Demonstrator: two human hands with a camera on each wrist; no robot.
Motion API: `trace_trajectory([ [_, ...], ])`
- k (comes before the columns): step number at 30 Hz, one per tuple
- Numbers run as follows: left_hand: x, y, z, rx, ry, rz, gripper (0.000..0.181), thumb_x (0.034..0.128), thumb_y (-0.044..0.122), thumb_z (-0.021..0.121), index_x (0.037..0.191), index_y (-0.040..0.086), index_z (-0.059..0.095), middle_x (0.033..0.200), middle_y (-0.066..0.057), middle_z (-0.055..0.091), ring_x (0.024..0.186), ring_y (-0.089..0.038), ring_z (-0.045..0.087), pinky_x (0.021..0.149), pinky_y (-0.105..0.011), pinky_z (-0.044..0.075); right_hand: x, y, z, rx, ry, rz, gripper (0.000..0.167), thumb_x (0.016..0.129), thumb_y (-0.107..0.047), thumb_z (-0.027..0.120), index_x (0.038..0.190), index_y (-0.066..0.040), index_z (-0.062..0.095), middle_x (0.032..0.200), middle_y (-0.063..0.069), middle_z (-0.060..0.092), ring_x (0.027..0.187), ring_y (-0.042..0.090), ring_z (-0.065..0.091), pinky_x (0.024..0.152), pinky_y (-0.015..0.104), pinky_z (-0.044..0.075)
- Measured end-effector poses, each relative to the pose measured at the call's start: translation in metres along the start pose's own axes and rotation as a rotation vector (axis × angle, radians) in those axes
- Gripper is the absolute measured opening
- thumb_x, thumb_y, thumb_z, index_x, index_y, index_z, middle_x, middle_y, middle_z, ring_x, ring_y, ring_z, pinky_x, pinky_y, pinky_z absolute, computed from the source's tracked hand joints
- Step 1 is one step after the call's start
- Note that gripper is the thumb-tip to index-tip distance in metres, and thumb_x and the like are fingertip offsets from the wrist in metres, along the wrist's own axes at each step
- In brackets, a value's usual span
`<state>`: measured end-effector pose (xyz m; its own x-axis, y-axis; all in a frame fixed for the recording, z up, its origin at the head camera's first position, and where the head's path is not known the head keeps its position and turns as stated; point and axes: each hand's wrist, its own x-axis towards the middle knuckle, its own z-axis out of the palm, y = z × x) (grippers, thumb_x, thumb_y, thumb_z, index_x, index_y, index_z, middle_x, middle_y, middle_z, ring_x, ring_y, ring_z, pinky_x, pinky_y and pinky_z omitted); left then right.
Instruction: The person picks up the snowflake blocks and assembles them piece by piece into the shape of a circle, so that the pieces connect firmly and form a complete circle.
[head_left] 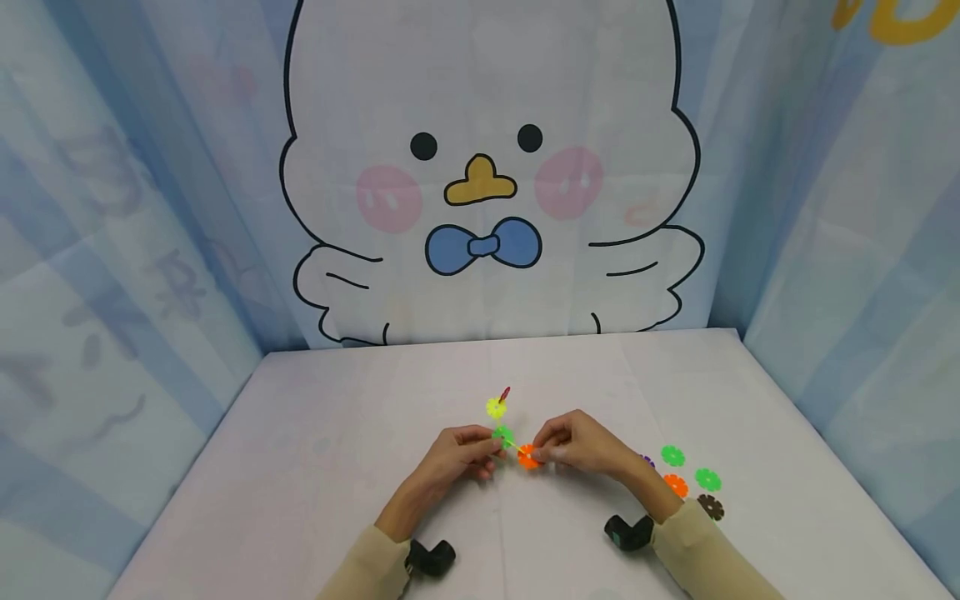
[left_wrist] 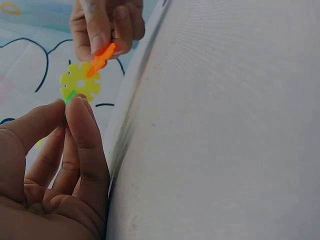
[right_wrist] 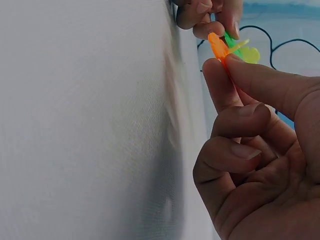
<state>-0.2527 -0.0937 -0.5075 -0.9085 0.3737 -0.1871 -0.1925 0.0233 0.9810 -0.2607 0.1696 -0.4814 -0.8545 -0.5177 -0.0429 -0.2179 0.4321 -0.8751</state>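
Over the middle of the table, both hands hold a small chain of notched plastic snowflake discs. My left hand [head_left: 461, 452] pinches a green disc [head_left: 503, 436] between thumb and fingertips. My right hand [head_left: 581, 442] pinches an orange disc [head_left: 528, 457] by its edge. Between these two is a yellow disc [left_wrist: 82, 77], edge-on in the right wrist view, which the orange disc meets at its rim; how deep the notches sit cannot be told. Beyond the green disc, another yellow disc [head_left: 496, 407] stands up, with a red disc [head_left: 505, 395] at its upper edge.
Loose discs lie on the white table [head_left: 300, 467] by the right forearm: a green disc [head_left: 672, 455], another green disc [head_left: 708, 479], an orange disc [head_left: 676, 485], a brown disc [head_left: 711, 507] and a partly hidden purple disc [head_left: 648, 460]. A printed curtain [head_left: 480, 100] hangs behind.
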Motion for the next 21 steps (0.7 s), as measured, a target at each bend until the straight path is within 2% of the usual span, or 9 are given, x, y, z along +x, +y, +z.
trace_trajectory([
  [3, -0.001, 0.001, 0.002, 0.044, -0.015, -0.001, 0.026, 0.0988, 0.017, 0.075, 0.112, -0.005, 0.072, 0.092, -0.003, 0.079, 0.069, -0.008, 0.066, 0.062, -0.021, 0.059, -0.001, -0.002, 0.001, 0.009, 0.007, -0.015, 0.011, 0.093, -0.012, 0.078, 0.099, -0.003, 0.079, 0.091, 0.012, 0.082, 0.075, 0.013, 0.065, 0.065, 0.020, 0.047],
  [8, -0.003, 0.003, 0.005, 0.149, -0.080, 0.016, 0.030, 0.0976, 0.018, 0.077, 0.117, -0.005, 0.075, 0.101, -0.017, 0.081, 0.073, -0.010, 0.069, 0.061, -0.023, 0.059, 0.000, -0.007, 0.004, 0.021, 0.015, -0.011, 0.012, 0.093, -0.013, 0.078, 0.098, -0.002, 0.076, 0.087, 0.018, 0.080, 0.065, 0.009, 0.055, 0.060, 0.019, 0.042],
  [13, -0.004, 0.003, 0.007, 0.172, -0.092, 0.037, 0.030, 0.0965, 0.012, 0.077, 0.118, -0.008, 0.075, 0.106, -0.026, 0.079, 0.072, -0.010, 0.069, 0.059, -0.022, 0.057, 0.002, -0.007, 0.010, 0.026, 0.012, 0.012, 0.013, 0.093, -0.013, 0.079, 0.098, -0.002, 0.074, 0.081, 0.021, 0.077, 0.057, 0.008, 0.049, 0.055, 0.019, 0.039],
  [16, -0.004, 0.002, 0.008, 0.177, -0.086, 0.039, 0.028, 0.0958, 0.011, 0.078, 0.116, -0.008, 0.076, 0.099, -0.023, 0.080, 0.070, -0.010, 0.068, 0.058, -0.021, 0.056, 0.002, -0.007, 0.012, 0.036, 0.008, 0.022, 0.014, 0.093, -0.014, 0.079, 0.098, -0.002, 0.074, 0.078, 0.021, 0.076, 0.054, 0.009, 0.048, 0.053, 0.019, 0.036],
  [21, -0.004, 0.002, 0.008, 0.177, -0.079, 0.025, 0.027, 0.0942, 0.011, 0.079, 0.113, -0.008, 0.076, 0.084, -0.010, 0.080, 0.067, -0.009, 0.066, 0.057, -0.021, 0.056, 0.001, -0.006, 0.012, 0.015, -0.018, 0.031, 0.013, 0.094, -0.016, 0.079, 0.098, -0.005, 0.073, 0.076, 0.017, 0.076, 0.053, 0.010, 0.049, 0.052, 0.020, 0.036],
])
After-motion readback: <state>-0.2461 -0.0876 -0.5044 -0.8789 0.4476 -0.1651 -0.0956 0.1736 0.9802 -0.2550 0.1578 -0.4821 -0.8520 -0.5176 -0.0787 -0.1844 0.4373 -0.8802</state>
